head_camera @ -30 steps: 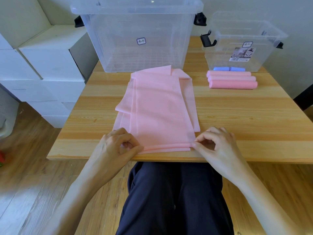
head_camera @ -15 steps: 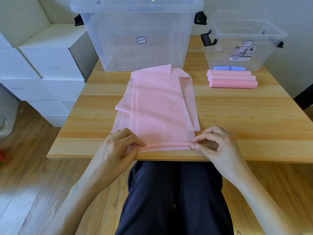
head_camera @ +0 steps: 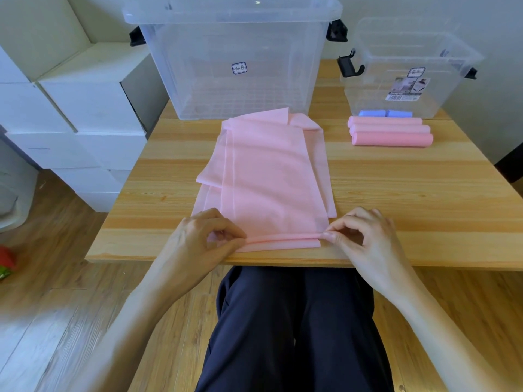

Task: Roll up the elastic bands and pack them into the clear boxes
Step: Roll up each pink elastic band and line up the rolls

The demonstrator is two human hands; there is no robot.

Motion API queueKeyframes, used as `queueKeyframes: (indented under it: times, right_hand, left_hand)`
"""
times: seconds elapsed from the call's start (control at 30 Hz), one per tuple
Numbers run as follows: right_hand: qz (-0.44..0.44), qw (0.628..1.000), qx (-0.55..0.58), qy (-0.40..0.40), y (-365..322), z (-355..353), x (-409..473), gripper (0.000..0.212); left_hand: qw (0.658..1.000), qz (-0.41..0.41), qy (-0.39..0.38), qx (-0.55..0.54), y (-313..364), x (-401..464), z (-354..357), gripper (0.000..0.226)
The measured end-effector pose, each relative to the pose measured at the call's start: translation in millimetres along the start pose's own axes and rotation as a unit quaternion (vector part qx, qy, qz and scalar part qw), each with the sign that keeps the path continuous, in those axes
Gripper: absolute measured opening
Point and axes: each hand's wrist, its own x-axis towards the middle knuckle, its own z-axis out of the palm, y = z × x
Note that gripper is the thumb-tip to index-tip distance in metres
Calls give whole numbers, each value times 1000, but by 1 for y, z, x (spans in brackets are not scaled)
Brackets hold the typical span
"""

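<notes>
A wide pink elastic band (head_camera: 266, 176) lies folded in layers along the middle of the wooden table (head_camera: 410, 199), its near end turned over into a thin roll at the table's front edge. My left hand (head_camera: 203, 244) pinches the left end of that roll. My right hand (head_camera: 365, 239) pinches its right end. Three rolled pink bands (head_camera: 392, 133) lie side by side at the back right, with blue rolls (head_camera: 385, 113) just behind them. A large clear box (head_camera: 235, 58) stands at the back centre and a smaller clear box (head_camera: 407, 69) at the back right.
Stacked white boxes (head_camera: 85, 114) stand on the floor left of the table. My dark trousers (head_camera: 294, 329) fill the space below the table's front edge. A red object (head_camera: 7, 261) lies on the wooden floor at far left.
The near end of the pink band has been turned a little further into a roll. Both hands stay at its two ends, fingers shifted slightly.
</notes>
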Motion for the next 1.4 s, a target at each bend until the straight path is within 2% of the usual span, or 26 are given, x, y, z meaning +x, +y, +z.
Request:
queueKeyframes:
  times: [0.17,0.3,0.5,0.6,0.7,0.97,1.17,1.27,1.4]
  right_hand:
    - [6,999,-12,-29,-4,-4,2,10]
    - [28,998,-13,-59,-5,-8,0,14]
    - [41,998,39,-10,-7,-4,2,13]
    - [12,999,53,2,-2,-2,-2,11]
    - [-3,998,61,8,0,-5,-7,22]
    - [4,999,50,14,1,-2,-3,33]
    - [4,999,51,8,-1,-4,-2,22]
    - [5,999,44,14,0,-2,-2,13]
    - [11,999,40,17,1,-1,-2,10]
  left_hand:
    - [1000,-2,-15,-9,0,0,-2,7]
    - [999,0,-41,-13,-1,-2,-2,9]
    - [999,42,3,16,-5,-1,2,13]
    - [997,66,1,28,-6,-4,5,19]
    - [996,78,7,48,-10,-7,8,25]
    - [998,50,24,26,-7,-2,8,5]
    - [1000,11,-2,-6,-2,-1,2,11]
    - [1000,8,3,-2,1,1,3,4]
    - [1000,-10,-7,-13,2,2,2,7]
